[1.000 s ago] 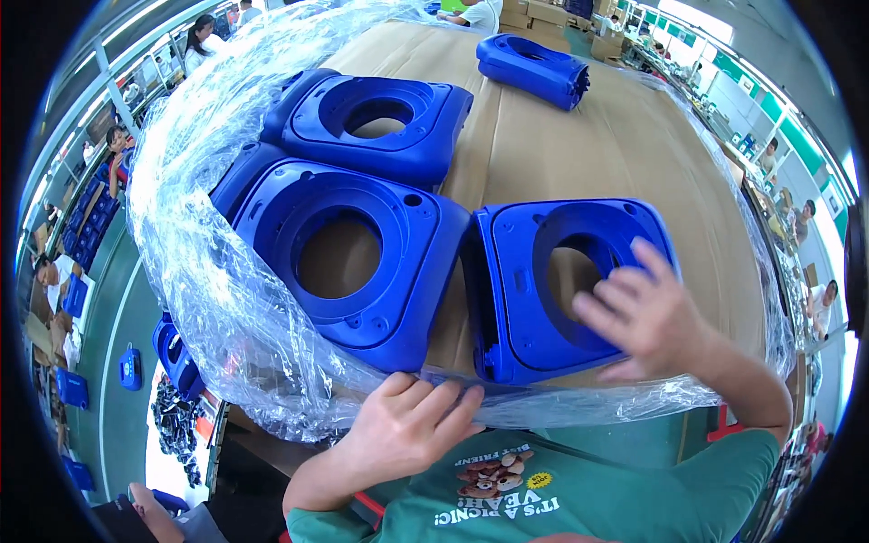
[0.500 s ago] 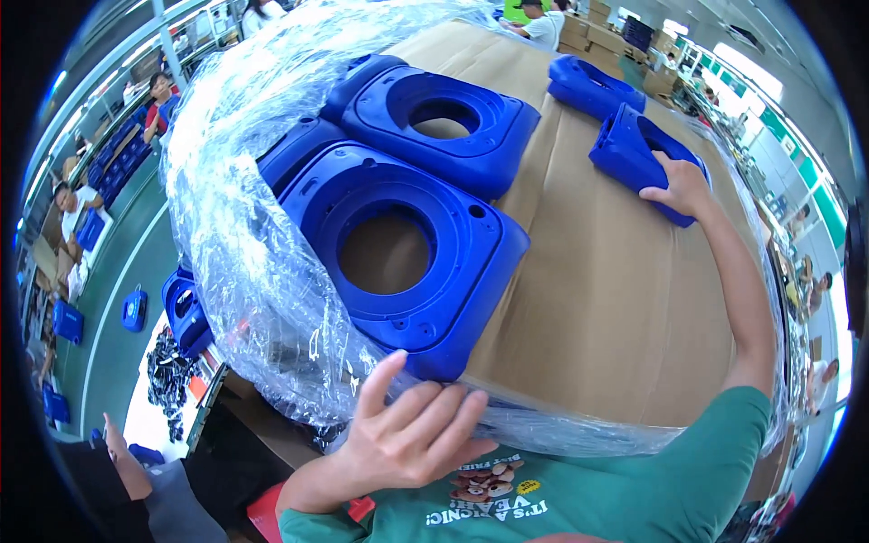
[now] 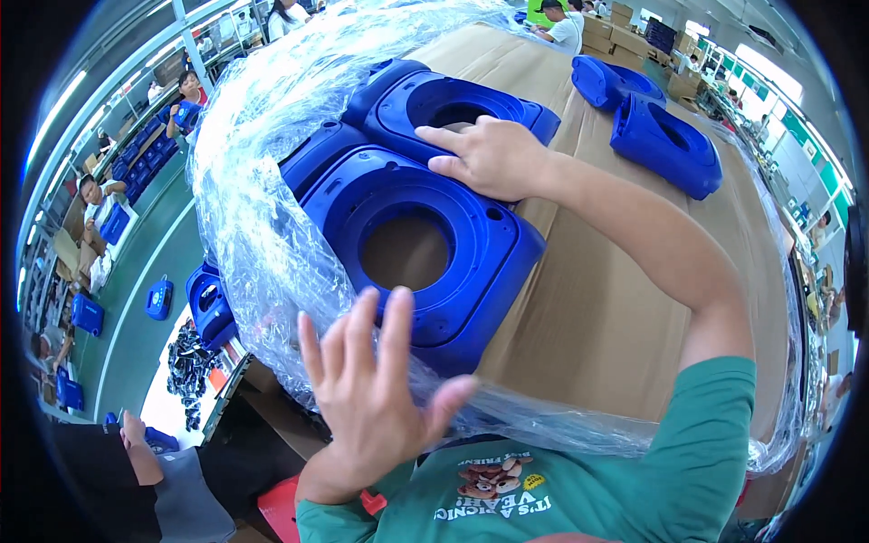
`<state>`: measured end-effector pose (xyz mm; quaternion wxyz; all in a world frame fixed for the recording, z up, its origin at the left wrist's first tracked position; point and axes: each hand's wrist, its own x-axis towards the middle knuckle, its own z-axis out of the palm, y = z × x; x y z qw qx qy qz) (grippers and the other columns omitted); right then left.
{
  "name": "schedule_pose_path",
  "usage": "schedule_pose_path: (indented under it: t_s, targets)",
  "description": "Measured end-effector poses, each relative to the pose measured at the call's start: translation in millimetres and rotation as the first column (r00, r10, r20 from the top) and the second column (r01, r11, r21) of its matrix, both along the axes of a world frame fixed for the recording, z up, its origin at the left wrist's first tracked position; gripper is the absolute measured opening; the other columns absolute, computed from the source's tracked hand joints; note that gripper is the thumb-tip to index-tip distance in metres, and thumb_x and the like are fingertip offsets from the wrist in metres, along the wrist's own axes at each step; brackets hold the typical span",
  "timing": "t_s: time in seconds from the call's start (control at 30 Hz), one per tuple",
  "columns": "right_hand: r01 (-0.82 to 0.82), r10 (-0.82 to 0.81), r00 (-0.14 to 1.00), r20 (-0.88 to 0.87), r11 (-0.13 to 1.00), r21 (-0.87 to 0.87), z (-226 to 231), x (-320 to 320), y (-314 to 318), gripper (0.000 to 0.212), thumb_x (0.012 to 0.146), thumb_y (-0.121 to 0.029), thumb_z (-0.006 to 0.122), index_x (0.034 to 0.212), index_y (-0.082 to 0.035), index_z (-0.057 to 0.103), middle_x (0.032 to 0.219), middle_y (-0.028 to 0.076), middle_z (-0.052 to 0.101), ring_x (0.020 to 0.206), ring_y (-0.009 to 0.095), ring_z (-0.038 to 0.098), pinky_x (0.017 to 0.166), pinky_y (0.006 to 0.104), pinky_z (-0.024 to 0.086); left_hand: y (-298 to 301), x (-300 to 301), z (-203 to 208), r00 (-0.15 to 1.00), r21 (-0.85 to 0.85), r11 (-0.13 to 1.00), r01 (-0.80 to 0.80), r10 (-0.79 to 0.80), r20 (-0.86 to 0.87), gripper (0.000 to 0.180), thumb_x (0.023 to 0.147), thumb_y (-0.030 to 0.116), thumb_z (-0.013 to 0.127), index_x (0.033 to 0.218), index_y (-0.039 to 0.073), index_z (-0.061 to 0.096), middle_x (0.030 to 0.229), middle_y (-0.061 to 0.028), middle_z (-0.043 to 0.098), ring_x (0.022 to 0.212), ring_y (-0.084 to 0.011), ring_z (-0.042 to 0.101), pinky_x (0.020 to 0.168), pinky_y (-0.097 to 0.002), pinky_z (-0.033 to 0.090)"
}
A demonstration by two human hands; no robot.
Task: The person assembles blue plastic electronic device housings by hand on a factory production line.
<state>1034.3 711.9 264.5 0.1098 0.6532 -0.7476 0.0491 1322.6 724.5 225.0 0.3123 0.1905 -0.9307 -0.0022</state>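
Note:
My left hand (image 3: 376,389) has its fingers spread and is empty, held low beside the near edge of a blue plastic housing (image 3: 339,231) with a big round opening. Farther off, my right hand (image 3: 498,158) has thumb and forefinger stretched out over the border between that housing and a second blue housing (image 3: 534,118). Whether its fingertips touch either one I cannot tell, and its other fingers are partly hidden. Two more blue housings, the nearer one (image 3: 701,172) and the farther one (image 3: 593,81), lie at the far right of the brown cardboard sheet (image 3: 579,362).
Crumpled clear plastic film (image 3: 258,199) wraps the stack's left side and near edge. On the left, a white-topped bench holds a heap of small black parts (image 3: 188,366); a co-worker's hand (image 3: 136,434) is nearby. Other people work along a green-floored aisle (image 3: 136,299).
My right hand has let go of the nearer far-right housing and moved left to the large housings. My left hand has opened and spread its fingers.

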Motion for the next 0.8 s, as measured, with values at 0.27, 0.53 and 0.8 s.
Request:
schedule_pose_path:
  t_s: [0.27,0.53,0.8]
  targets:
    - [0.211,-0.208,0.969,-0.136,0.977,0.01,3.3,-50.5,67.4,0.048,0.091,-0.05,0.047,0.127,-0.021,0.057,0.094,0.015,0.068,0.094,0.033,0.06,0.083,0.0428,0.049,-12.3,1.5,-7.7,0.982,0.07,0.991,-0.116,0.124,-0.139,0.07,0.074,0.039,0.071,0.129,0.0,0.051,0.135,-0.0304,0.037,0.12,-0.0424,0.038,0.102,-0.0522,0.025]
    - [0.338,-0.345,0.936,-0.061,0.935,-0.107,-0.8,-201.7,19.6,0.051,0.092,-0.054,0.045,0.126,-0.019,0.059,0.103,0.018,0.067,0.099,0.036,0.061,0.089,0.0465,0.046,-23.9,0.6,-51.8,0.936,0.284,0.955,-0.09,0.179,-0.305,0.088,0.077,0.049,0.059,0.142,-0.002,0.03,0.147,-0.0314,0.012,0.139,-0.0436,0.011,0.11,-0.0555,0.014]
    - [0.428,-0.415,0.904,0.105,0.864,-0.266,12.7,-209.9,-24.9,0.06,0.09,-0.052,0.049,0.135,-0.013,0.049,0.12,0.021,0.059,0.114,0.032,0.055,0.098,0.0427,0.04,-26.1,-20.9,-65.8,0.911,0.253,0.967,-0.009,0.112,-0.396,0.085,0.083,0.061,0.048,0.145,0.005,0.029,0.149,-0.0279,0.013,0.14,-0.0411,0.016,0.111,-0.0532,0.017]
